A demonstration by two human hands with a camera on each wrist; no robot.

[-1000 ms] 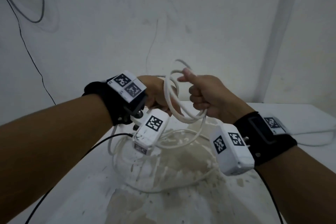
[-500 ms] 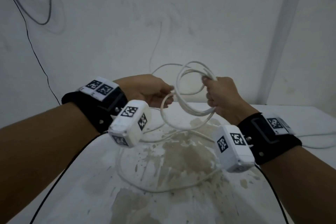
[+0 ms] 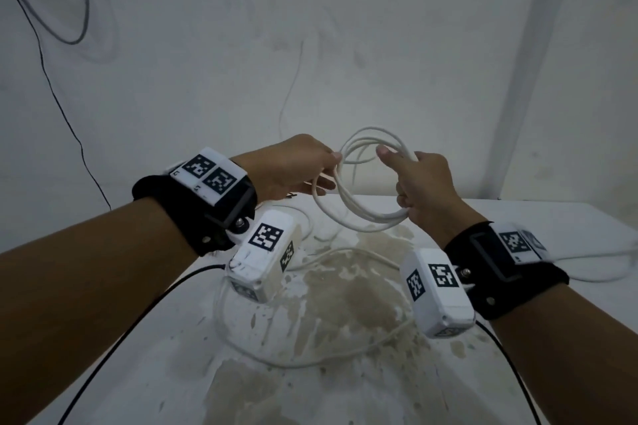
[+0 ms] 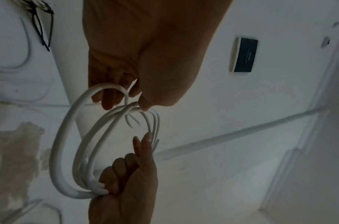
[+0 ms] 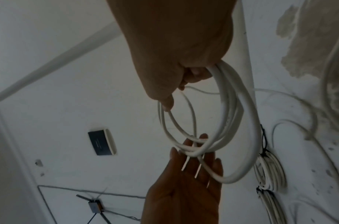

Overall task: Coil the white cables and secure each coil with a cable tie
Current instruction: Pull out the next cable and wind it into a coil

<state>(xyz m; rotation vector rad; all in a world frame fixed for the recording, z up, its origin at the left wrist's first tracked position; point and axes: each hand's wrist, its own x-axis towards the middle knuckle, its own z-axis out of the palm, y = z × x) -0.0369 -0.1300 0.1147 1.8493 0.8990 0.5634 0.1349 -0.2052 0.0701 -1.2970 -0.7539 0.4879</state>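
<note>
The fingers (image 3: 404, 205) of the right hand (image 3: 426, 190) are curled tight around the bundled turns of the white cable coil (image 3: 359, 214), index finger extended along its top. The left hand (image 3: 290, 167) now has its fingers mostly straight, with thumb and forefinger nipping the coil's left side; half a second ago it gripped lower with curled fingers. The coil is held above the stained table (image 3: 345, 304), rounder and more open than before. Loose cable (image 3: 310, 360) trails on the table below the coil.

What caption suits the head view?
Right hand grips the white cable coil; left hand guides it.
</note>
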